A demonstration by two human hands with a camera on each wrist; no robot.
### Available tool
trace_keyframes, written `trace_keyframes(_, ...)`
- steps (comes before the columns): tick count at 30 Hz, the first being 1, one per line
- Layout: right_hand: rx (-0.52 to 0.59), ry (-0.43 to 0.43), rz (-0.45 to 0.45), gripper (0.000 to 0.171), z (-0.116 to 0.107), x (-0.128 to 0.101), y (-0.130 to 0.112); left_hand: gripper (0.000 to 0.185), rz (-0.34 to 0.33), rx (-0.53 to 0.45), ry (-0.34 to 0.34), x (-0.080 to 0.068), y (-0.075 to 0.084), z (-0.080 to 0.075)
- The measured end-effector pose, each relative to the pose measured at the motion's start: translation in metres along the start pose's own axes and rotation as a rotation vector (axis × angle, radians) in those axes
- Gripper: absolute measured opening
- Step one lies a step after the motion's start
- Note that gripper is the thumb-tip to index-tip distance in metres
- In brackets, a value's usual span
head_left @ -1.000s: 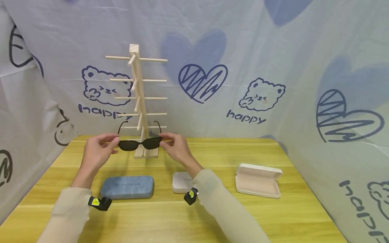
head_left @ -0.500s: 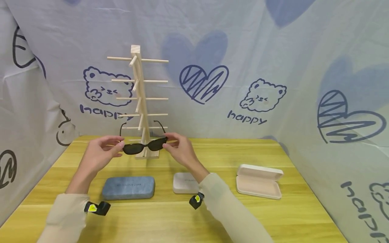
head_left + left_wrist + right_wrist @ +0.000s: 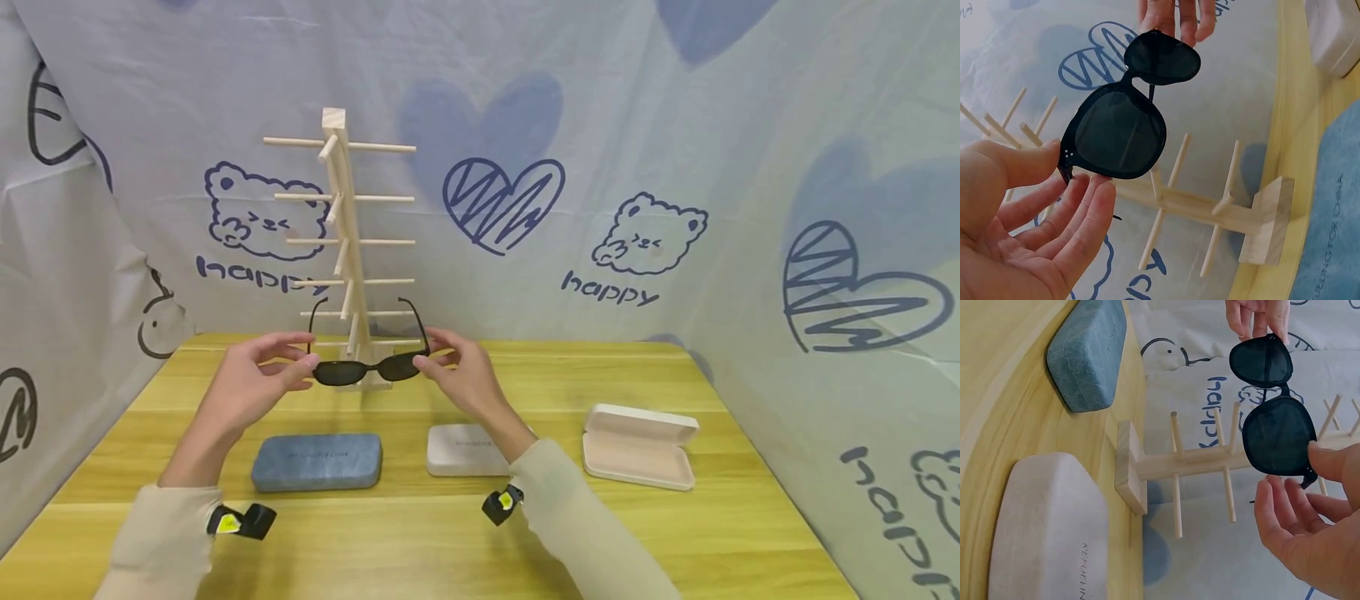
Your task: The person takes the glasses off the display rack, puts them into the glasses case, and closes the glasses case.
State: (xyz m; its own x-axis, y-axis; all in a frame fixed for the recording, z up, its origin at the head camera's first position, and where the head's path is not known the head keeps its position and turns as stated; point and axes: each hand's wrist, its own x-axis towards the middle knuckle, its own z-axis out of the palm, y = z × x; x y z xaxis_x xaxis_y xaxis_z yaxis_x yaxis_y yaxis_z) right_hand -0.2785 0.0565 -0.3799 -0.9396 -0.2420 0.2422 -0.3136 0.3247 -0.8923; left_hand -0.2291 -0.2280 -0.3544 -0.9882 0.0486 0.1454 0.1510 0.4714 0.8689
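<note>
A pair of black sunglasses (image 3: 341, 372) with dark lenses is held up level in front of the wooden display rack (image 3: 342, 183), temples unfolded and pointing toward the rack. My left hand (image 3: 255, 379) pinches the left hinge corner between thumb and fingers. At the other hinge corner, my right hand (image 3: 467, 375) pinches the frame the same way. The left wrist view shows the thumb at the hinge of the near lens (image 3: 1121, 134), fingers behind. In the right wrist view the lower pegs of the rack (image 3: 1185, 464) stand behind the sunglasses.
A closed blue glasses case (image 3: 318, 462) lies on the wooden table (image 3: 360, 542) below my left hand. A closed white case (image 3: 461, 450) is partly behind my right forearm. Farther right, another white case (image 3: 637, 446) stands open. A printed cloth (image 3: 510, 108) hangs behind the table.
The sunglasses have shifted right and slightly nearer to me, with both hands moving along. They tilted midway and are closer to level now. Both hands keep their pinch.
</note>
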Motion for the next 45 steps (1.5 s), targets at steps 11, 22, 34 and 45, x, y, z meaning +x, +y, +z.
trace_keyframes(11, 0.027, 0.043, 0.012, 0.051, -0.01, -0.013, 0.004, 0.067, -0.039, -0.048, -0.077, -0.002, 0.01, 0.012)
trace_keyframes(22, 0.048, 0.092, 0.01, 0.049, -0.025, -0.025, 0.014, 0.062, -0.032, -0.024, -0.117, 0.0, 0.014, 0.034)
trace_keyframes(34, 0.063, 0.099, -0.014, 0.038, -0.032, -0.034, 0.024, 0.056, 0.013, -0.046, -0.136, 0.002, 0.008, 0.047)
trace_keyframes(45, -0.007, 0.093, -0.002, 0.023, -0.034, -0.043, 0.032, 0.052, 0.055, -0.008, -0.125, 0.007, 0.005, 0.061)
